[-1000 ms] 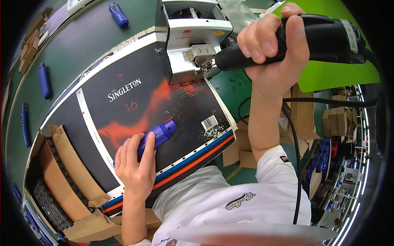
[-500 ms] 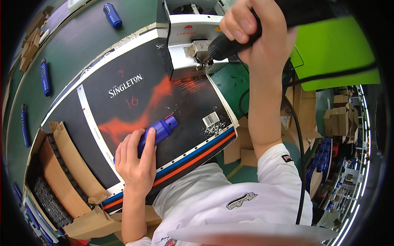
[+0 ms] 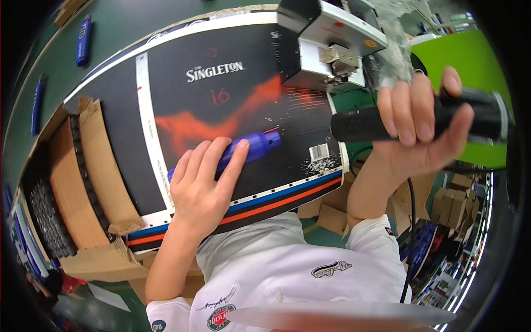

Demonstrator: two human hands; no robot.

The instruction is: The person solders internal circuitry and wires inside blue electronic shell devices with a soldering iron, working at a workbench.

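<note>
My left hand rests over a blue cylindrical plastic housing, its fingers wrapped on it and pressing it to a dark printed sheet. A short red wire shows at the housing's far right end. Raised at the right, my right hand grips a black electric screwdriver, which lies roughly level with its nose toward the left. Its tip is blurred. Beyond the screwdriver stands a metal box-like device, perhaps a screw feeder, with a small bracket on its front. The screwdriver is apart from both device and housing.
An open cardboard box with rows of dark parts stands at the left. More blue housings lie on the green table at the far left. A bright green panel is at the right. The black cord hangs beside my right arm.
The screwdriver's nose has come away from the metal device's front, and my right hand has lowered toward me. My left hand stays on the blue housing. The whole view has shifted.
</note>
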